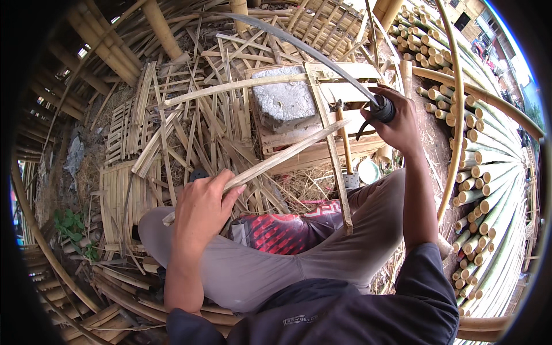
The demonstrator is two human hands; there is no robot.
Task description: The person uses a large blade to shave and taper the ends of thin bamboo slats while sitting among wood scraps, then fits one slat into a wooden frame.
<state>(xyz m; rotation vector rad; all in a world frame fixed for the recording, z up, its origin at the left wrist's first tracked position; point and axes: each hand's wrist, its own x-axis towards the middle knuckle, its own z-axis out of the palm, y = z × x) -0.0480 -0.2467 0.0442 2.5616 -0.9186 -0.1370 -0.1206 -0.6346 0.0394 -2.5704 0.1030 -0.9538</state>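
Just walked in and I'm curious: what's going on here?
A seated person grips a bamboo strip in the left hand. The right hand holds a long curved knife by its dark handle, the blade off that strip. In front, a pale stone block sits among many loose strips.

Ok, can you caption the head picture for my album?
Left hand grips a bamboo strip; right hand holds a long curved blade.

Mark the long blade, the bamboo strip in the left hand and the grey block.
Long blade [313,52]: head view, mid-length of the curved metal.
Bamboo strip [287,153]: head view, middle of its bare stretch.
Grey block [285,102]: head view, its top face.
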